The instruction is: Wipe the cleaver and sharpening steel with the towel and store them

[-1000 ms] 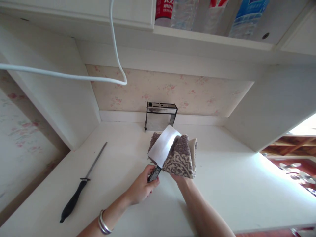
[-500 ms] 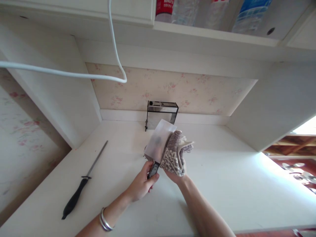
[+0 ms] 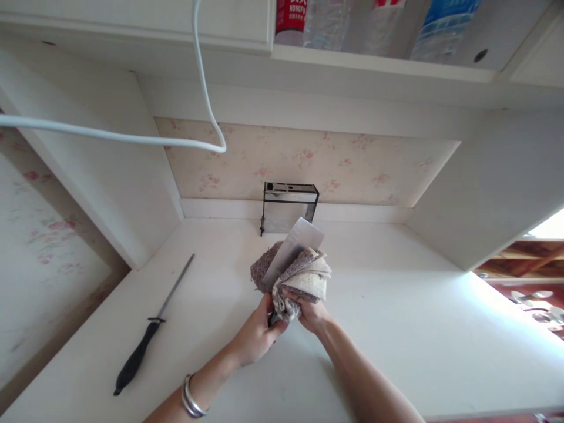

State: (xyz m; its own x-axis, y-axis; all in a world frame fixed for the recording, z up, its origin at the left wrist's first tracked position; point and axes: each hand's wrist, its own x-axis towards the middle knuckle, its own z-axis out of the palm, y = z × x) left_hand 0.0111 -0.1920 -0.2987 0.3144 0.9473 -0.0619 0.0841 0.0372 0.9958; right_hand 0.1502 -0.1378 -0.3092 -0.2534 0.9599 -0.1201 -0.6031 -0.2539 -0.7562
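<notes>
My left hand is closed around the black handle of a cleaver, whose broad metal blade points up and away toward the back wall. My right hand grips a patterned brown and cream towel. The towel is folded over the blade's lower right part, and another part of it shows behind the blade on the left. Most of the cleaver's handle is hidden by the towel and fingers. Both hands are close together above the white counter.
A honing steel with a black handle lies at the left of the counter. A black-edged knife block stands against the back wall. Overhead, a white cable hangs down, and bottles stand in the open cabinet.
My right hand has brought the towel leftward and over the blade's lower part, wrapping it from the front. The blade now shows less and leans further right. My left hand keeps hold of the handle.
</notes>
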